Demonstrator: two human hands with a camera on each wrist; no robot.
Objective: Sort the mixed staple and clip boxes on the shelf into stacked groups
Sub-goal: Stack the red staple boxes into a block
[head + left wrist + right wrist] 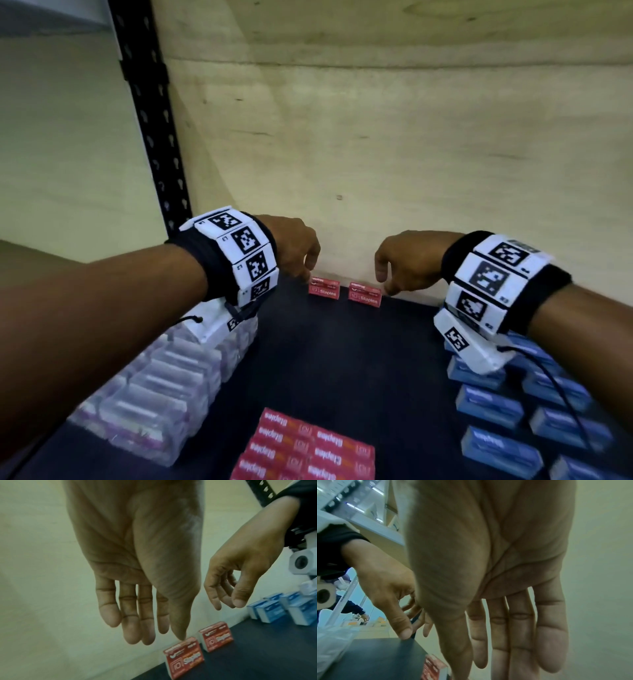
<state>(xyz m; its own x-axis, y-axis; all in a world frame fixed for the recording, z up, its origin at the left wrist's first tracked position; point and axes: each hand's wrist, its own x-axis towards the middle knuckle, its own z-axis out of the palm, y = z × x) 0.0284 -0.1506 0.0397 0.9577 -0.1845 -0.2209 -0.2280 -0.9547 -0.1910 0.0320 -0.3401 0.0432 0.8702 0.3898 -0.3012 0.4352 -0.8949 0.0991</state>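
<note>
Red pair: two staple boxes, left box [324, 287] and right box [365, 295], stand on edge at the back of the dark shelf [342, 349], against the plywood wall [376, 154]. A gap lies between them.
Axis: each box's long side runs left to right along the wall; the printed "Staples" faces look toward the person, text upright.
Left hand [294, 246]: above the left box, fingers straight and hanging down, loosely spread, holding nothing. In the left wrist view the thumb tip looks to be at that box's top edge; whether it touches, I cannot tell.
Right hand [407, 260]: just right of the right box, fingers relaxed and pointing down, holding nothing, apart from the box.
Red group [301, 448]: flat boxes laid side by side at the front, their text upside down to the person.
Clear boxes [164, 383]: stacked rows along the left side of the shelf.
Blue boxes [513, 404]: rows along the right side.
Post [150, 116]: black perforated upright at the back left.
</note>
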